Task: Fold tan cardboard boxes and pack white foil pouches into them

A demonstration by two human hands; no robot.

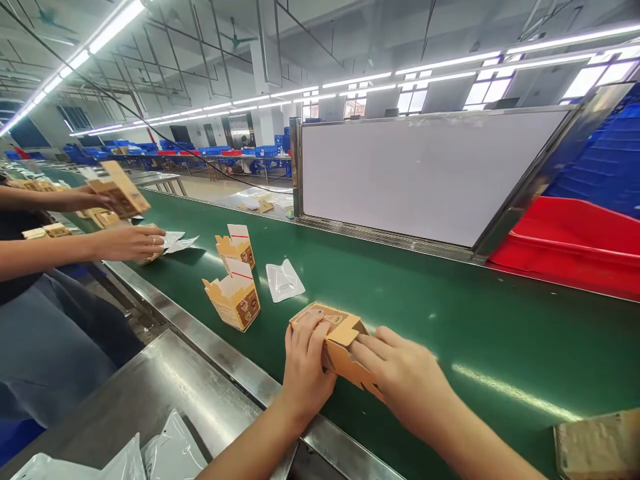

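A tan and brown cardboard box (344,328) lies tilted on its side above the green conveyor belt (500,333), its open end facing right. My left hand (307,360) grips its near end, fingers over the printed face. My right hand (405,377) has its fingers together and reaching into the open end among the flaps; the fingertips are hidden, so I cannot make out what they hold. Left of my hands, two open boxes stand upright on the belt, a nearer box (234,300) and a farther box (236,250). Beside them lies a silvery-white pouch (285,280).
Several white pouches (170,450) lie on the metal side table (200,380) at lower left. A co-worker's hands (127,243) handle boxes and pouches farther up the belt. A brown block-like object (600,447) sits at lower right. A white panel (420,173) and red bin (570,243) stand beyond.
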